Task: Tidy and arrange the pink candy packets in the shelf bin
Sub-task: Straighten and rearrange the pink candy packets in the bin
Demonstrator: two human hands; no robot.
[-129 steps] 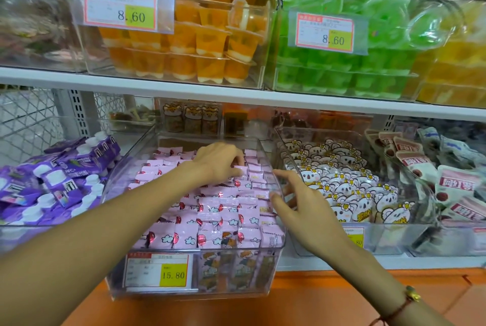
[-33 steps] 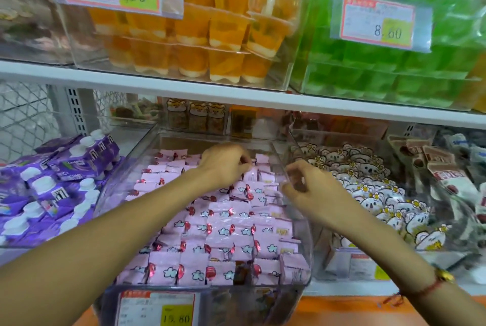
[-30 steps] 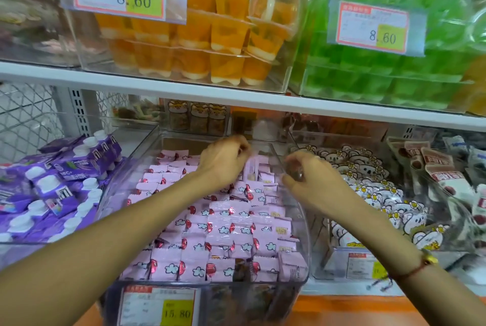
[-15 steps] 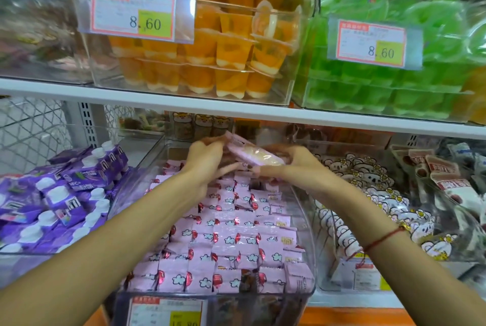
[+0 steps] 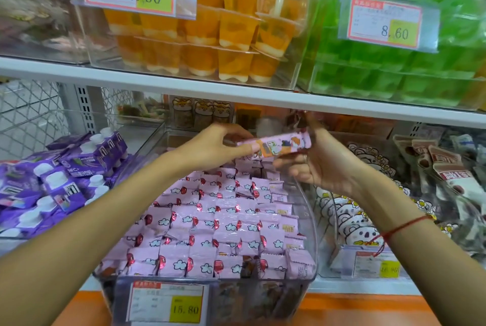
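Hands were up over the bin (image 5: 306,223), both pinching one long pink packet (image 5: 278,144) level above the back rows: left hand (image 5: 213,148) on its left end, right hand (image 5: 319,165) curled round the right end. Below, glossy pink packets (image 5: 210,223) lay in overlapping rows, filling the clear, round-cornered plastic bin. A yellow price tag (image 5: 168,303) sat on its front. Purple cartons (image 5: 60,175) lay left.

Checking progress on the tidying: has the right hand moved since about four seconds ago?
Yes. The right hand has risen from the pink candy packets toward the upper shelf edge, and now holds a pink packet with the left hand.
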